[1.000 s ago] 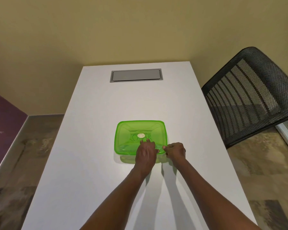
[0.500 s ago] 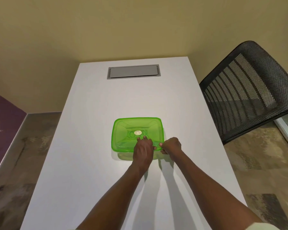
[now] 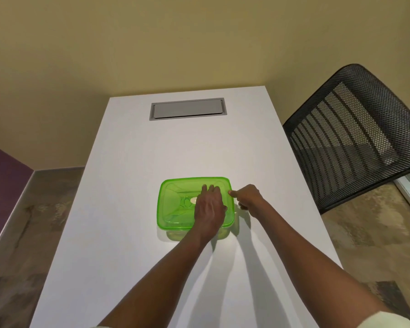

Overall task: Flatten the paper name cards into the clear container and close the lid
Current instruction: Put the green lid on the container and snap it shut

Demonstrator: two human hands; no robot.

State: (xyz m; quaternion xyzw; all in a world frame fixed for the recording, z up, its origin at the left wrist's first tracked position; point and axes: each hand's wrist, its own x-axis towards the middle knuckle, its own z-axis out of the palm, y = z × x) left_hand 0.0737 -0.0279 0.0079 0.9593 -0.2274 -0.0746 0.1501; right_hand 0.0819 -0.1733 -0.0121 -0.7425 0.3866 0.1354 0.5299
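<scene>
Your left hand (image 3: 210, 208) lies flat on the translucent green plastic lid (image 3: 175, 204), fingers straight and close together, pressing it onto the clear container (image 3: 173, 235) near the middle of the white rectangular table (image 3: 128, 233). Your right hand (image 3: 247, 197) sits at the lid's right edge, fingers curled with the thumb tip touching the rim. The name cards cannot be made out through the lid.

A white table (image 3: 133, 209) with a grey cable-hatch cover (image 3: 188, 109) stands beside a black mesh chair (image 3: 350, 129), against a yellow wall (image 3: 152, 43).
</scene>
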